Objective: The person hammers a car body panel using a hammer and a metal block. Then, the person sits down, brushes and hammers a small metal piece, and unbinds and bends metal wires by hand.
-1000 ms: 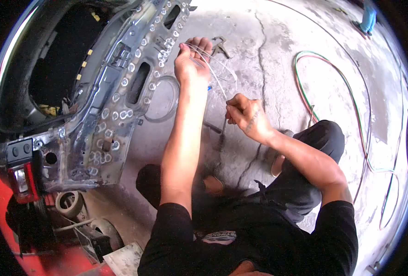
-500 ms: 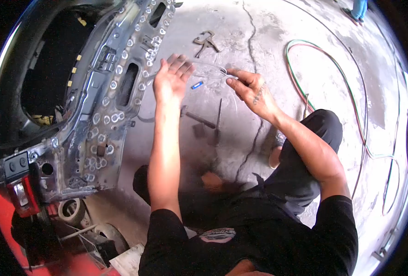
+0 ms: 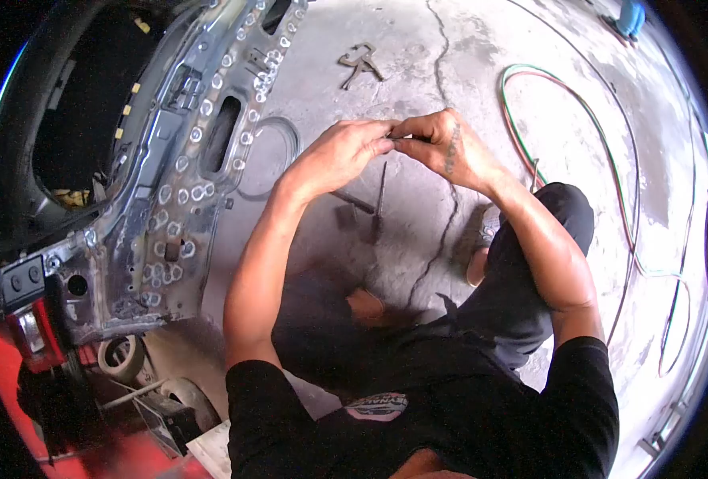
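My left hand (image 3: 340,153) and my right hand (image 3: 443,148) meet above the concrete floor, with fingertips pinched together. Between them shows a tiny bit of what appears to be thin wire; the fingers cover most of it. A loose coil of grey wire (image 3: 295,136) hangs or lies to the left of my left hand, beside the car body panel; I cannot tell how it runs to my fingers. Below the hands, a hammer (image 3: 355,201) and a thin metal rod (image 3: 382,195) lie on the floor.
A bare metal car body panel (image 3: 186,168) with ringed weld spots stands at left, with a red tail light (image 3: 39,339). Locking clamp pliers (image 3: 360,65) lie ahead. Red and green hoses (image 3: 585,100) loop at right. Old wheel parts (image 3: 122,359) sit lower left.
My left hand, open with fingers spread before, has moved right and closed against my right fingertips. The wire loop between the hands is no longer visible there. The blue object is hidden now.
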`<state>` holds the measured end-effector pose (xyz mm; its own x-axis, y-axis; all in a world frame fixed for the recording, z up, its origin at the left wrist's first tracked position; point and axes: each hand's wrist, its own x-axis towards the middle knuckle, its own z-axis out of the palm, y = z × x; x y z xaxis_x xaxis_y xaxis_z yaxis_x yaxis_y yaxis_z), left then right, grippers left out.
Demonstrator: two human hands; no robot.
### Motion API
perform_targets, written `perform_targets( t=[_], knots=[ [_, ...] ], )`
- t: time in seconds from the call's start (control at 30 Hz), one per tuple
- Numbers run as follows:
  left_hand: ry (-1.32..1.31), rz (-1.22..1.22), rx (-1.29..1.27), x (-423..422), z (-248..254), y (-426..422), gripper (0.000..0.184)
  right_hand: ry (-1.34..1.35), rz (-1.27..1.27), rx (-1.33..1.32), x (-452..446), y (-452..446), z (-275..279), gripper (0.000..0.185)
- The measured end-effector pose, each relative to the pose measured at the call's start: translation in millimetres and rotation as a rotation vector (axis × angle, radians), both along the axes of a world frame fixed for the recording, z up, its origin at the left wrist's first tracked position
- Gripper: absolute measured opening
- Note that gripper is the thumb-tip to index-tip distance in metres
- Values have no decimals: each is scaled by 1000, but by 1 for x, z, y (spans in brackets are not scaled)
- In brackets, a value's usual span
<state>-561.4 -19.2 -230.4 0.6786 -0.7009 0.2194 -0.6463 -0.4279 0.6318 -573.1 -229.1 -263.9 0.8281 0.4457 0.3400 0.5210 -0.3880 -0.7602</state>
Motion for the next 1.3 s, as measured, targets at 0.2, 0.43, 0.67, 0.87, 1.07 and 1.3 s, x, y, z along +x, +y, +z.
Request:
perform_targets(
  t=[0.2, 0.43, 0.67, 0.87, 1.07, 1.3],
  knots=[
    [312, 108, 154, -2, -8, 8, 22, 75, -23, -72, -2, -4, 15, 21],
    [417, 272, -388, 3, -23, 19, 28, 55, -163, 135, 3, -15, 12, 22],
    [410, 556, -1160, 45, -28, 35, 34, 199, -54, 146, -21, 10, -22, 23],
    [526, 816, -1627, 64, -15, 14, 33, 81, 129, 187, -42, 43, -67, 24],
    [510, 696, -1513, 58, -26, 42, 31, 158, -82, 192, -28, 24, -52, 22],
    [359, 840, -1018, 31, -20, 81, 32, 136, -58, 203, -6, 2, -32, 26]
  ],
)
